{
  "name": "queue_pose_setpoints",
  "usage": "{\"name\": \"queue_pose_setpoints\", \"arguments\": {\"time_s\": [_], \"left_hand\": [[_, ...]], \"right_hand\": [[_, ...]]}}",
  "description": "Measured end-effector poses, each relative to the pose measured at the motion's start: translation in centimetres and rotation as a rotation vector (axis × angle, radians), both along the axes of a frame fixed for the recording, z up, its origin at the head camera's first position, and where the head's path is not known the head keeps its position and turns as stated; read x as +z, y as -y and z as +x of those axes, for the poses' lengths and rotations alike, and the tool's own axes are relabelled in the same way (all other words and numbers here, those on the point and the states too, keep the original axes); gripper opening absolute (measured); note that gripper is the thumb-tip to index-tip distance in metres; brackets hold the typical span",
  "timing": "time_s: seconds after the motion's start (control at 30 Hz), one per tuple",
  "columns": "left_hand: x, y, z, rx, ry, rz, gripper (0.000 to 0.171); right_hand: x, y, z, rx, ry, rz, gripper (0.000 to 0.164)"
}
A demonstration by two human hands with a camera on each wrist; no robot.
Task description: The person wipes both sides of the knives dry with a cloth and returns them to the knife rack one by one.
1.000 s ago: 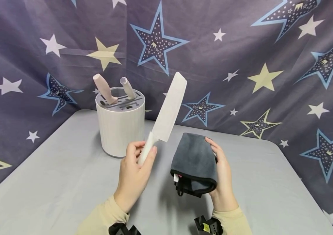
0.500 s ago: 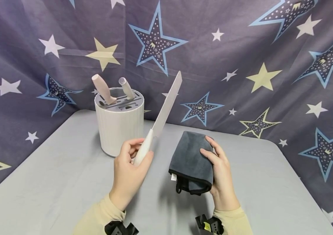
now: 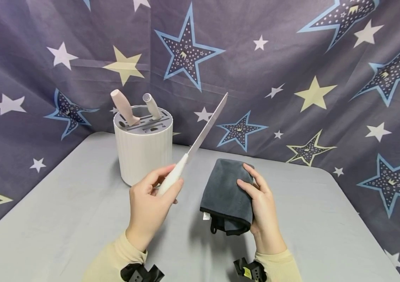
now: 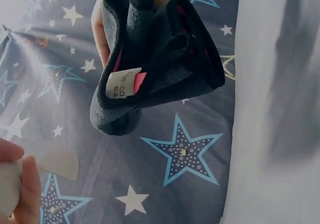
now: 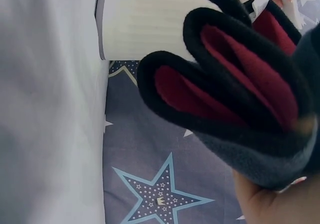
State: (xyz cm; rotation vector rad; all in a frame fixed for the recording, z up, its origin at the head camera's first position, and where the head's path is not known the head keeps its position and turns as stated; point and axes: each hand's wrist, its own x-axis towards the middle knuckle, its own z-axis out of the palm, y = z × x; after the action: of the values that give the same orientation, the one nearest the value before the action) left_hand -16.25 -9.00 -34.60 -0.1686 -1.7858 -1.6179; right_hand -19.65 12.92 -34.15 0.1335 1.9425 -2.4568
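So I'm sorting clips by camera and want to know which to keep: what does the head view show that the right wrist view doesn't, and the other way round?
Only the head view shows the left hand gripping the white knife by its handle, blade raised, and two more handles standing in the knife block's slotted top. Only the right wrist view shows the dark red inner layers of the folded cloth end-on. Both show the right hand holding the grey cloth, the white ribbed knife block, the table and the star-patterned backdrop.

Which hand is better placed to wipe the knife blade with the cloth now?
Probably the right hand: it already grips the folded grey cloth beside the raised blade of the knife. The left hand is occupied, gripping the knife's handle.
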Motion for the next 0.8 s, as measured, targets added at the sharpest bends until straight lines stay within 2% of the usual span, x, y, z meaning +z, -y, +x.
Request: {"name": "queue_pose_setpoints", "arguments": {"time_s": [0.17, 0.37, 0.5, 0.67, 0.8], "left_hand": [[-0.02, 0.05, -0.13, 0.022, -0.097, -0.012, 0.036], [0.34, 0.29, -0.25, 0.075, -0.138, -0.006, 0.031], [0.51, 0.33, -0.25, 0.086, -0.142, 0.035, 0.027], [0.74, 0.42, -0.23, 0.056, -0.121, 0.121, 0.023], [0.90, 0.47, -0.14, 0.033, -0.095, 0.153, 0.022]], "right_hand": [[0.04, -0.05, 0.03, -0.011, 0.001, 0.008, 0.044], [0.03, 0.20, -0.07, -0.015, 0.002, 0.016, 0.044], [-0.04, 0.35, -0.07, -0.014, 0.005, 0.015, 0.044], [-0.13, 0.37, -0.06, -0.009, 0.005, 0.013, 0.044], [-0.12, 0.38, -0.07, -0.006, 0.004, 0.017, 0.044]]}}
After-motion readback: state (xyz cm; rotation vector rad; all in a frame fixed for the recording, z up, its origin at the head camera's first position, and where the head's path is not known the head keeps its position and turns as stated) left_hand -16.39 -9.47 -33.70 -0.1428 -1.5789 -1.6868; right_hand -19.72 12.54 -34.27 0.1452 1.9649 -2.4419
